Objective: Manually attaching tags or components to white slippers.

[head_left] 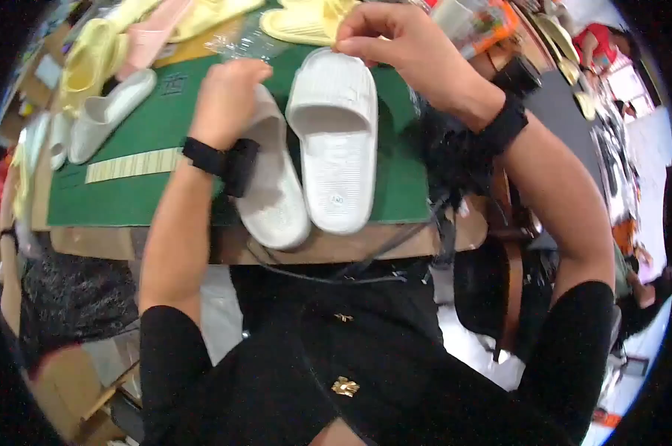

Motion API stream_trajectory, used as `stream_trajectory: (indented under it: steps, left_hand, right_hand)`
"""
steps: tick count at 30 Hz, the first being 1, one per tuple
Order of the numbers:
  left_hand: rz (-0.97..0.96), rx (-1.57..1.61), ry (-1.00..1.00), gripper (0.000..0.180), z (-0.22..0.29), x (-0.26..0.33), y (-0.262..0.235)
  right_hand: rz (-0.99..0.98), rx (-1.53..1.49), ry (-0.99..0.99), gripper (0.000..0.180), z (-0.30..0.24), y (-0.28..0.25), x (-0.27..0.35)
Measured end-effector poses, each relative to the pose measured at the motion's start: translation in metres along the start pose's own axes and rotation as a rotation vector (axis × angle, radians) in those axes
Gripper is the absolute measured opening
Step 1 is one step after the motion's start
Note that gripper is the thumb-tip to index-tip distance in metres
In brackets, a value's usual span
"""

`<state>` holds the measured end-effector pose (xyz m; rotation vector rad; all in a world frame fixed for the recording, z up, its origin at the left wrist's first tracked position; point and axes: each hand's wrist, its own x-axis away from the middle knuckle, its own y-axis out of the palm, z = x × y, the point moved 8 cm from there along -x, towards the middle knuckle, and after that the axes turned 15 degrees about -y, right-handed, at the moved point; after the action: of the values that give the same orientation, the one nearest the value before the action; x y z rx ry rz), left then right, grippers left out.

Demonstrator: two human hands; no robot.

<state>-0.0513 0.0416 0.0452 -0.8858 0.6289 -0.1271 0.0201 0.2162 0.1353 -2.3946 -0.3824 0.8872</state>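
Observation:
Two white slide slippers lie side by side with their toes pointing away from me. The right slipper [337, 160] shows its ribbed strap and footbed, while the left slipper [279, 175] tilts and has its strap mostly covered. Over that strap my left hand [228, 100] is closed, and whatever its fingers grip is hidden. My right hand [406, 52] pinches thumb and forefinger together just at the right slipper's toe edge. Anything between those fingertips is too small to make out. Crumpled clear plastic [248, 41] lies beyond my left hand.
A green cutting mat [113, 201] covers the table. On its left are a pale striped strip [131, 165] and a grey-white slipper [107, 119]. Yellow slippers [306, 22] and a pink slipper [154, 37] lie farther back. Black fabric [455, 160] hangs at the right; people sit beyond.

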Motion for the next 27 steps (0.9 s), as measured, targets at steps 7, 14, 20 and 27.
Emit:
stream_trajectory:
  steps: [7,14,20,27]
  left_hand:
    - [0.115,0.128,-0.100,0.019,0.025,-0.011,-0.029]
    - [-0.430,0.760,-0.240,0.026,0.014,-0.018,-0.001]
    - [-0.362,0.787,-0.294,0.021,0.011,-0.021,0.003]
    - [-0.437,0.820,-0.243,0.021,0.012,-0.018,0.009]
  right_hand:
    - [0.089,-0.104,0.018,0.008,0.024,0.018,-0.052]
    - [0.078,-0.239,-0.091,0.007,0.026,0.048,-0.072]
    - [0.042,-0.156,-0.079,0.011,0.035,0.043,-0.072]
    - [-0.009,-0.226,0.077,0.009,0.028,0.049,-0.065]
